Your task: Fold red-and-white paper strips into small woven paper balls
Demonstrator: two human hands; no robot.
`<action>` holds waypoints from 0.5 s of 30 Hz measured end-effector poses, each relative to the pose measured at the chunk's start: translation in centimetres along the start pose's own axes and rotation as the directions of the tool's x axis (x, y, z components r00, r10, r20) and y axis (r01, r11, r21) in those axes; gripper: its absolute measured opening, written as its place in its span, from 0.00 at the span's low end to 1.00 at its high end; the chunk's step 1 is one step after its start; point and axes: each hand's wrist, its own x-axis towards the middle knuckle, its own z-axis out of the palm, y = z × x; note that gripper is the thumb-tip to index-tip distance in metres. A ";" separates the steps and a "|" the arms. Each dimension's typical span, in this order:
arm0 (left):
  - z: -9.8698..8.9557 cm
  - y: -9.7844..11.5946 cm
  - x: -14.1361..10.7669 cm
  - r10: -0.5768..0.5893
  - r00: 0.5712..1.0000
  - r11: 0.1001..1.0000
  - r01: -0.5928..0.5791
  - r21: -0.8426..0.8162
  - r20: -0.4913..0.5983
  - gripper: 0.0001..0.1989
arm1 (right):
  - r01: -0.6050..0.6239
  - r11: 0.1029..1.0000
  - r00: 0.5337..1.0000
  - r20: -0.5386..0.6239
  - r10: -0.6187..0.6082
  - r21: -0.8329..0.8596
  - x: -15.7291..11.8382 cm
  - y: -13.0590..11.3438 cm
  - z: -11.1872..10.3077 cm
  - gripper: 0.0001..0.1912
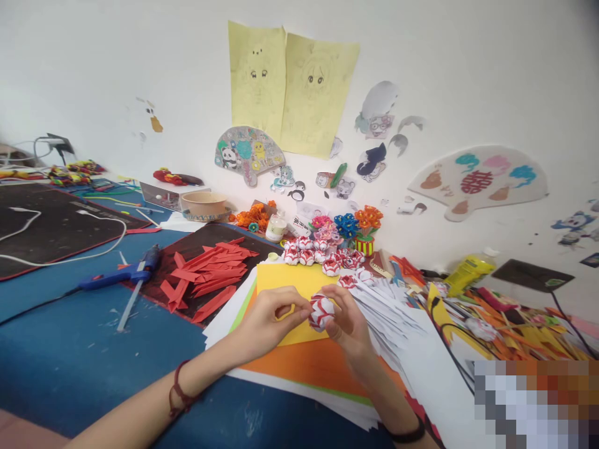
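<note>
A red-and-white folded paper flower [321, 313] is held up over the yellow paper [276, 276]. My right hand [349, 321] curls its fingers and thumb around the flower's right side. My left hand [276, 315] pinches at its left edge, thumb and forefinger together. More finished red-and-white paper flowers [306, 256] sit just behind the hands. To the left lies a pile of folded red paper strips [210, 274]. White paper strips [393, 318] fan out at the right.
A blue hot glue gun [121, 274] with its cord rests on the blue table [60, 368]. Behind are a round bowl [204, 206], a small jar [276, 228] and colourful flowers [346, 226]. A yellow bottle [470, 273] leans among paper scraps at right.
</note>
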 end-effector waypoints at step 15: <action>0.4 -0.2 0.1 -0.037 0.999 0.999 0.037 -0.032 -0.024 0.11 | 0.011 1.000 0.999 0.047 -0.011 0.002 0.0 0.3 -0.4 0.25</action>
